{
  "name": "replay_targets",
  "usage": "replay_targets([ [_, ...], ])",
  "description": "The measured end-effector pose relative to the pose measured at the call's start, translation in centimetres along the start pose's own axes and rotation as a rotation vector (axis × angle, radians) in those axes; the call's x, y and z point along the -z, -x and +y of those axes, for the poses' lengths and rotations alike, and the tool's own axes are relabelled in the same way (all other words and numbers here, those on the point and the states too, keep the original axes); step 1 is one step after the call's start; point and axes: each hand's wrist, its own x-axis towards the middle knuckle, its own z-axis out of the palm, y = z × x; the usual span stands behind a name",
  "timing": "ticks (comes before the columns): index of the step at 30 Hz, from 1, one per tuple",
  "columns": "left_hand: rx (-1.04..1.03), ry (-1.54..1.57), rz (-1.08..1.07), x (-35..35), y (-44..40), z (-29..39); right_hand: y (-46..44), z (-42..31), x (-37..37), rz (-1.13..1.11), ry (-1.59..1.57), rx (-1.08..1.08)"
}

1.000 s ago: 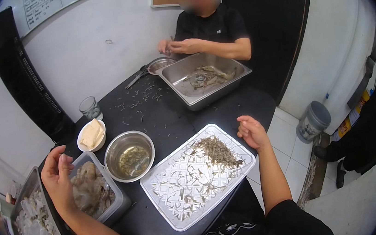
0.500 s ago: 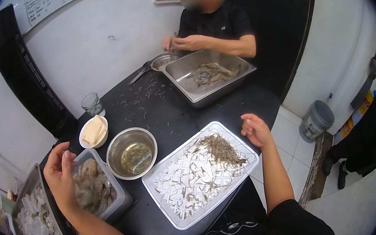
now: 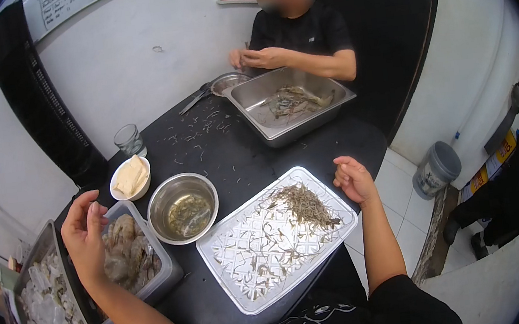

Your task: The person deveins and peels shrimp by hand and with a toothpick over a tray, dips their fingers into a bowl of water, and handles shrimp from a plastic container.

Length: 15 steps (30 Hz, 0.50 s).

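Looks like a lull in handling: left hand (image 3: 85, 236) loosely spread near the shrimp (image 3: 126, 242), lower left, right hand (image 3: 356, 181) curled (contents can't tell) beside the white tray (image 3: 219, 278), lower centre; grasping shrimp would call for lowering the left.

Passage: black tabletop (image 3: 231, 154) at eleven o'clock from white tray (image 3: 226, 276), flecked with thin scraps (image 3: 223, 127). Obstacles: plastic container (image 3: 155, 241) stands at nine; steel bowl (image 3: 159, 203) at ten, its contact with the tray uncertain; deep metal pan (image 3: 307, 129) blocks twelve.
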Motion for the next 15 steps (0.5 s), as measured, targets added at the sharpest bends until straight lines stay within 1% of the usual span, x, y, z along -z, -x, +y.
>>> replay_targets([
  [15,-0.007,0.004,-0.007,-0.03,-0.06,-0.27,0.11,-0.06,-0.12,-0.010,-0.002,0.012],
])
